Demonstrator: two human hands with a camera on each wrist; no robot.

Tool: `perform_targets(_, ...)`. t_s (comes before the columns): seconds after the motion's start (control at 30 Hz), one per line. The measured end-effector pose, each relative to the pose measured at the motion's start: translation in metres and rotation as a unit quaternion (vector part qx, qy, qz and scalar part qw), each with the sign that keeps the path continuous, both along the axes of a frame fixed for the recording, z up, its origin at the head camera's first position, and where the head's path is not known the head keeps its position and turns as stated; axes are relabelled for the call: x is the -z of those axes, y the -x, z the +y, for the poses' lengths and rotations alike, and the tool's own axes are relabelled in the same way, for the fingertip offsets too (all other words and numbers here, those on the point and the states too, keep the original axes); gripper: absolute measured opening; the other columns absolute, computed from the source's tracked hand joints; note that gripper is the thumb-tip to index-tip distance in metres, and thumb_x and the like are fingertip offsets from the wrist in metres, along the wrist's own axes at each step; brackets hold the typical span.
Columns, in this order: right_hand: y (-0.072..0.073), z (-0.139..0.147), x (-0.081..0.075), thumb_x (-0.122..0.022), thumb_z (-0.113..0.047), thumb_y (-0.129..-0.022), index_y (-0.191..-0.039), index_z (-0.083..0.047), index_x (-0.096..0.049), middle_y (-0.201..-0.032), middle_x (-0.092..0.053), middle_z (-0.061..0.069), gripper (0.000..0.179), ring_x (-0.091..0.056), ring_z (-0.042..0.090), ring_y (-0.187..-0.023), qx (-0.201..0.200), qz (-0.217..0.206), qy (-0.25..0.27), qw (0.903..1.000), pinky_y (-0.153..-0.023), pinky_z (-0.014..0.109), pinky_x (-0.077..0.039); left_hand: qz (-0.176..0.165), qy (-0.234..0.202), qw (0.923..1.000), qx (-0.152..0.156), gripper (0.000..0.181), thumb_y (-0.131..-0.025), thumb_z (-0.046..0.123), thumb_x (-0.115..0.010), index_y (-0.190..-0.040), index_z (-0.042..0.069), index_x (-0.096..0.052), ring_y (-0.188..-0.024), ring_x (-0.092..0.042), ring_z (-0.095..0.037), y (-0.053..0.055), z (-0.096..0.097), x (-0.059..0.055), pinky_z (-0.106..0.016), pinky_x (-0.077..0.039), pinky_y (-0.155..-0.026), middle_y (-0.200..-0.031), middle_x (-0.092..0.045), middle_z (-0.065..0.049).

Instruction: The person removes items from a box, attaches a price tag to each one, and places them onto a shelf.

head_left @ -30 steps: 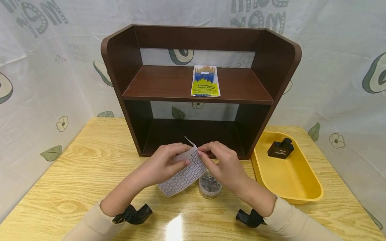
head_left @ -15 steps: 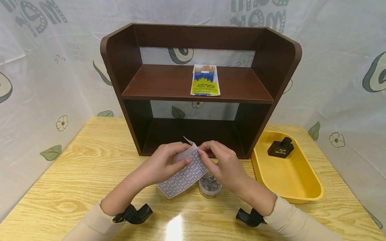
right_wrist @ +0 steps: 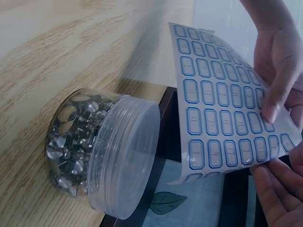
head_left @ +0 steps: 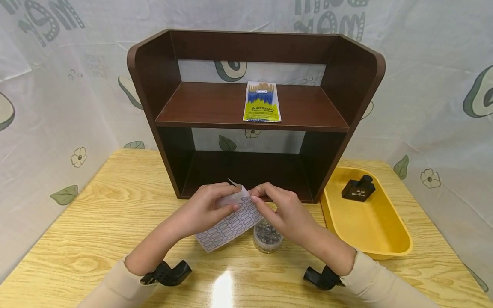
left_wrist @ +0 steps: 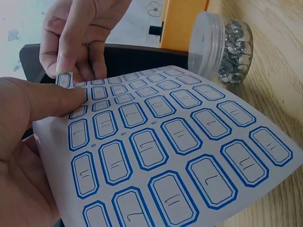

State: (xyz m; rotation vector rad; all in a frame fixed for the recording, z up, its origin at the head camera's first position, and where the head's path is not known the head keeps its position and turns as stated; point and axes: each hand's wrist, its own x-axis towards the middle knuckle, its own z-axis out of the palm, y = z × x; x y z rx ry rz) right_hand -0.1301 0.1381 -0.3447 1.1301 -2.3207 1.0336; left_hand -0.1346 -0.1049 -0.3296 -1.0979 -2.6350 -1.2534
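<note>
My left hand (head_left: 209, 209) grips a white sheet of blue-bordered sticker labels (left_wrist: 170, 132), thumb on the printed face. The sheet is tilted above the table, and its far edge curls back. At the sheet's upper edge my right hand (head_left: 283, 209) pinches one small label (left_wrist: 64, 79), which stands up from the sheet in the left wrist view. Just below the right hand, a clear round jar (right_wrist: 102, 146) with a translucent lid stands on the table, holding shiny, silvery pieces.
A dark brown two-tier shelf (head_left: 250, 125) stands behind the hands, with a pack of artist brushes (head_left: 262, 105) on its upper board. On the right, a yellow tray (head_left: 369, 226) contains a black bottle (head_left: 358, 190). The wooden table (head_left: 96, 214) runs beneath everything.
The sheet has shifted slightly left with my left hand, and its curled far edge has dropped lower. My right fingers have moved slightly left and down. Jar, tray and shelf stay in place.
</note>
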Motion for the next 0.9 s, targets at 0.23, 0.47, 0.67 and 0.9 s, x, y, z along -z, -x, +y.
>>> perform_targets(0.23,-0.001,-0.002,0.0,-0.067,-0.004,-0.1,-0.113,-0.007,-0.065,-0.107,-0.076,0.003,0.013,-0.069,0.01,-0.092,-0.005,-0.046,-0.011,0.9989,-0.081,0.026,-0.063,0.007,0.002,1.0,0.001,0.026,-0.096,0.004,-0.073,-0.122,0.002,-0.071,-0.094,-0.067,-0.015,0.0,-0.004,0.003,-0.027,-0.06,-0.085,-0.109,-0.074,-0.007)
perform_targets(0.47,-0.001,0.0,-0.001,-0.066,-0.005,-0.101,-0.108,-0.008,-0.063,-0.117,-0.078,0.008,0.008,-0.076,0.019,-0.106,-0.012,-0.071,-0.006,0.9974,-0.089,0.032,-0.064,0.012,0.023,0.9995,-0.02,0.026,-0.096,0.005,-0.073,-0.122,0.002,-0.071,-0.094,-0.065,-0.014,-0.001,-0.007,0.004,-0.029,-0.059,-0.086,-0.109,-0.074,-0.006)
perform_targets(0.67,-0.002,0.005,0.0,-0.068,-0.004,-0.099,-0.105,-0.009,-0.065,-0.113,-0.079,0.007,0.008,-0.077,0.018,-0.105,0.004,-0.079,0.028,0.9965,-0.09,0.029,-0.063,-0.02,0.031,0.9989,-0.03,0.014,-0.099,0.006,-0.069,-0.113,0.006,-0.071,-0.089,-0.062,-0.012,0.0,-0.021,0.007,-0.027,-0.058,-0.082,-0.101,-0.072,-0.003)
perform_targets(0.9,-0.006,0.02,0.009,-0.076,-0.002,-0.093,-0.099,-0.012,-0.069,-0.091,-0.074,-0.001,0.013,-0.067,0.003,-0.084,0.04,-0.096,0.051,0.9933,-0.08,0.022,-0.063,-0.091,0.053,0.9931,-0.05,0.005,-0.102,0.012,-0.065,-0.102,0.009,-0.069,-0.081,-0.06,-0.013,0.003,-0.04,0.013,-0.025,-0.048,-0.07,-0.094,-0.069,-0.005)
